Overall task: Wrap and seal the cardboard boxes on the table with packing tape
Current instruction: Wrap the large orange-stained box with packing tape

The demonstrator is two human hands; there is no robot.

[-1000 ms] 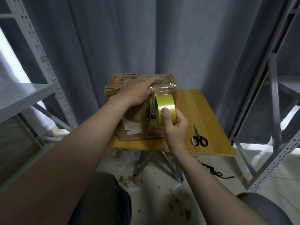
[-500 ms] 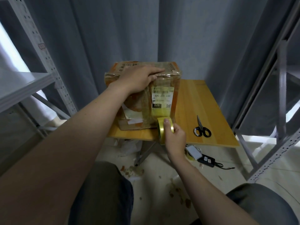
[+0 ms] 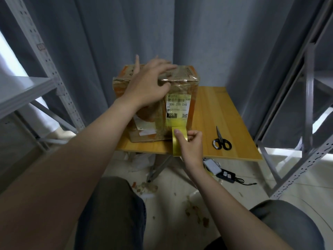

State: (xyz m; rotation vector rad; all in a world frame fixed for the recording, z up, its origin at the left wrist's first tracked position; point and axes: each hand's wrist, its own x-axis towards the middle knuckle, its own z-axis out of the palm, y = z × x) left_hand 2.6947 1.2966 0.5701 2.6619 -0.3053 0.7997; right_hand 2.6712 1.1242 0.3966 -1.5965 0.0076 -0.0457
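Fingers (image 3: 163, 66) of the left hand (image 3: 149, 85) lie spread and nearly flat on top of the cardboard box (image 3: 191, 105), thumb against its upper front edge. Wooden table (image 3: 225, 109) carries the box on its left side. Right hand (image 3: 191, 147) grips the yellow tape roll (image 3: 175, 147) at the box's lower front, thumb on top; a tape strip (image 3: 175, 122) runs up to the printed label (image 3: 177, 107). Black scissors (image 3: 221, 140) lie on the table, right of the roll.

A storeroom-like packing corner: slotted metal racks (image 3: 45, 56) flank a small wooden table (image 3: 225, 114).
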